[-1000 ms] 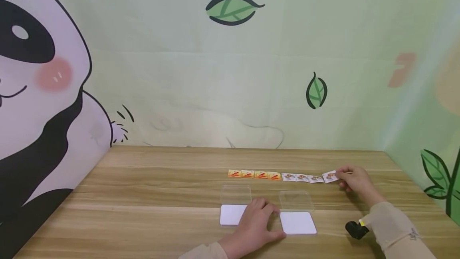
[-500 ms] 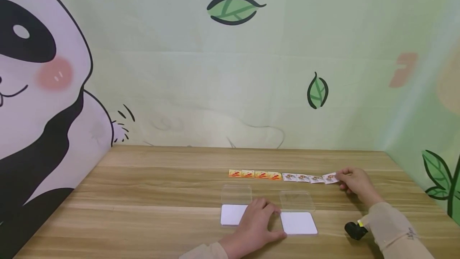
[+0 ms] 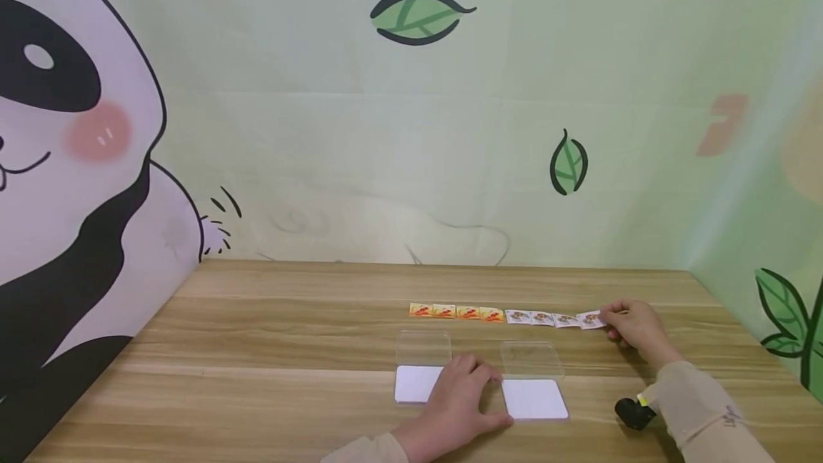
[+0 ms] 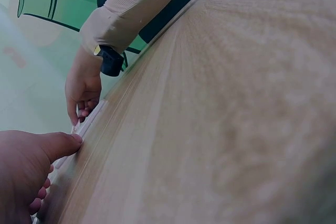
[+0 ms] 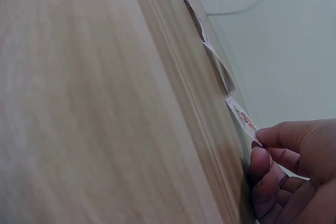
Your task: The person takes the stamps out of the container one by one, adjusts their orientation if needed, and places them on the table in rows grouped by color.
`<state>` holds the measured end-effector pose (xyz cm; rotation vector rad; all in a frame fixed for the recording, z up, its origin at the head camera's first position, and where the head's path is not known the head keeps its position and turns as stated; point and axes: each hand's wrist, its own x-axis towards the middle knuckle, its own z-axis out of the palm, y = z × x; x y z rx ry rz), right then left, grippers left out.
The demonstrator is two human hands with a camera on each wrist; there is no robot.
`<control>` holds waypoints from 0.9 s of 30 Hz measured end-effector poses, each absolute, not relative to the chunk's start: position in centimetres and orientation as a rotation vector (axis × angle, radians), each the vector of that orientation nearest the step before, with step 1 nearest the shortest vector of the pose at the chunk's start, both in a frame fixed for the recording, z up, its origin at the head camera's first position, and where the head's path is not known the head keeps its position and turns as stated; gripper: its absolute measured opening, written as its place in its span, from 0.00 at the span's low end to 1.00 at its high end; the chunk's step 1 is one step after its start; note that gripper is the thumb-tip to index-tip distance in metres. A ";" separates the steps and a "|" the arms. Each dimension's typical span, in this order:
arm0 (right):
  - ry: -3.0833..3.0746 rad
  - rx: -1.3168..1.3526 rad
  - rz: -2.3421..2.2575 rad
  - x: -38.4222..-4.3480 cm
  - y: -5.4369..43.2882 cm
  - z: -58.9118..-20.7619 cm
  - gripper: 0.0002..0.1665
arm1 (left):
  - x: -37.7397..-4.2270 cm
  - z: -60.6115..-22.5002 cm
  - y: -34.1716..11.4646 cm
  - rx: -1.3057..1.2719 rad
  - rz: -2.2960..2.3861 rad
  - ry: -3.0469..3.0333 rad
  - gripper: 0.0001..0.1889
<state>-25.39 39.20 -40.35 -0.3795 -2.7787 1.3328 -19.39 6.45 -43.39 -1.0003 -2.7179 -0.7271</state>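
Note:
In the head view, a row of small square picture cards runs along the table. Several red-and-yellow cards [image 3: 456, 312] lie on the left and several white cards with small figures [image 3: 541, 318] on the right. My right hand [image 3: 636, 327] pinches the rightmost white card [image 5: 242, 119] by its right edge, tilted at the row's end. My left hand [image 3: 453, 399] holds the left end of a clear hinged box [image 3: 535, 399] with white inside, index finger at its far corner and thumb at its near corner. A similar box [image 3: 414, 384] lies partly hidden behind this hand.
Clear lids [image 3: 531, 359] of both boxes lie folded back toward the cards. A black wrist device [image 3: 634, 414] hangs below the right sleeve. The wooden table [image 3: 257, 377] meets a printed backdrop [image 3: 308, 127] at the back and sides.
The rightmost white card has shifted slightly left, closer to the neighbouring card, and sits a little lower with the right hand. The left hand stays in place.

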 end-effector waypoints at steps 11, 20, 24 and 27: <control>-2.790 -0.367 1.283 -25.4 39.2 -40.3 0.16 | -19.4 -43.3 6.5 -0.999 -0.721 -2.713 0.25; -2.809 -0.382 1.262 -25.5 39.2 -40.3 0.16 | -19.3 -43.1 6.4 -1.000 -0.741 -2.719 0.25; -2.817 -0.379 1.240 -25.6 39.1 -40.2 0.16 | -19.4 -43.3 6.4 -1.002 -0.735 -2.707 0.25; -2.825 -0.378 1.213 -25.6 39.2 -40.1 0.17 | -19.4 -43.4 6.4 -1.007 -0.727 -2.690 0.24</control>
